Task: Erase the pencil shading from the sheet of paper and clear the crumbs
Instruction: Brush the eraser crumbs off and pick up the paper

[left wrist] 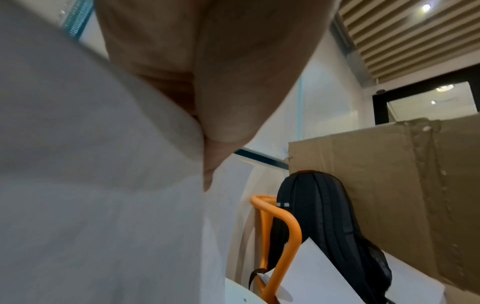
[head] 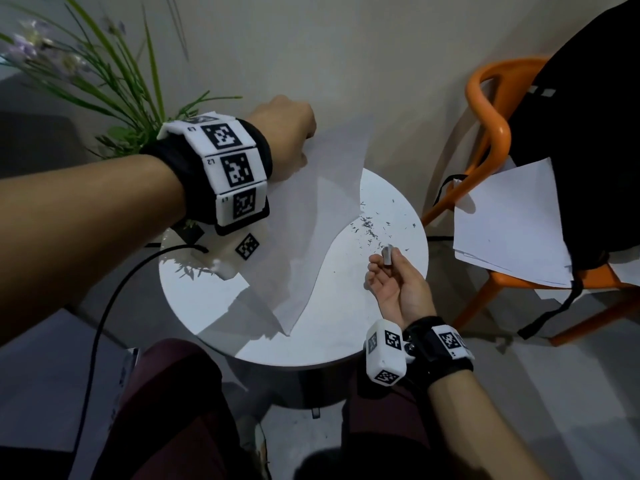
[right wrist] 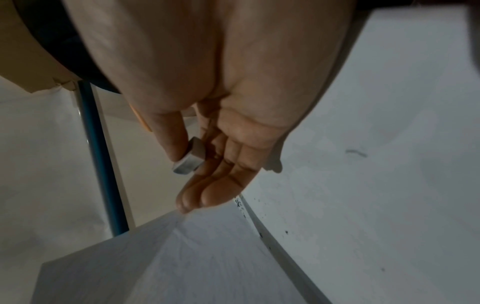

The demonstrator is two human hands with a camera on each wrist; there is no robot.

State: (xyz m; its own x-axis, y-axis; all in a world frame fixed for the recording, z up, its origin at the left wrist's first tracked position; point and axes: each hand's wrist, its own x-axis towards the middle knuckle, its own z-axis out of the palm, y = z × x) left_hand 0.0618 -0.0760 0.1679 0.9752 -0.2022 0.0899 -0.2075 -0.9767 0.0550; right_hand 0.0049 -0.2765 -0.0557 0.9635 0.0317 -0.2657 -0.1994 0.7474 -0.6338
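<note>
The left hand (head: 284, 129) pinches the top edge of the sheet (head: 311, 216) and holds it tilted up off the round desk (head: 346, 327), its low corner near the desk's near edge. Dark crumbs (head: 372, 230) lie scattered on the desk just right of the sheet. The right hand (head: 394, 282), palm up above the desk near the crumbs, holds the eraser (head: 387, 255) between thumb and fingers (right wrist: 207, 191).

well right of the fingers, an orange plastic chair (head: 491, 133) carries a black fabric backpack (head: 588, 133) and loose white paper sheets (head: 512, 223); left of them stands a green grassy plant (head: 114, 98); behind, a brown cardboard box (left wrist: 376, 185).
</note>
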